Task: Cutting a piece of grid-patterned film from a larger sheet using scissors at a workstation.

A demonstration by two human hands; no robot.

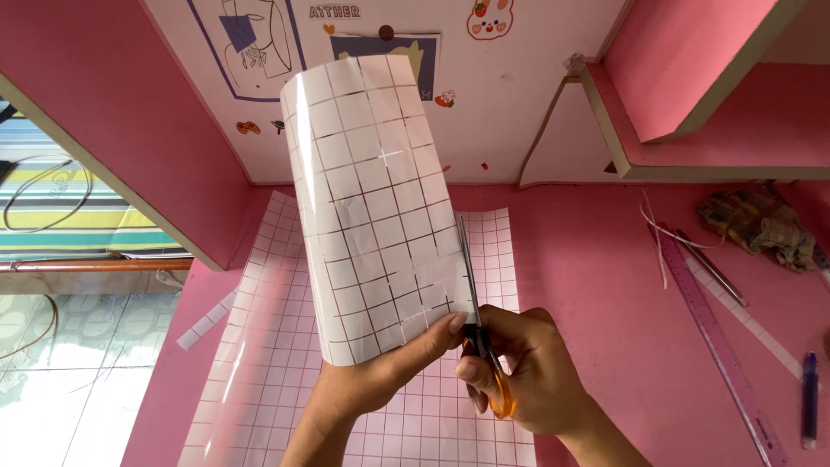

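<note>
Above pink worktop (622, 285): left hand (367, 380) fingers pinched curled grid sheet (376, 207) at bottom edge, held upright. Right hand (527, 372) fingers thru orange scissors (481, 333), blades on sheet's right edge, mid-cut. Ruler (718, 342), pen (809, 398) at right.

It looked like a home craft corner, most likely a bedroom study nook. The bench (622, 285) was painted pink, with matching pink shelves (692, 164) built above it. Cartoon stickers (490, 17) and a small drawing (251, 39) decorated the pale back wall, which suggested a personal space rather than a workplace. A purple ruler (722, 346), a blue pen (810, 398) and paper trimmings (661, 238) lay about (ordinary stationery, nothing industrial). To the left, a tiled floor (60, 372) and striped bedding (60, 203) showed.
</note>
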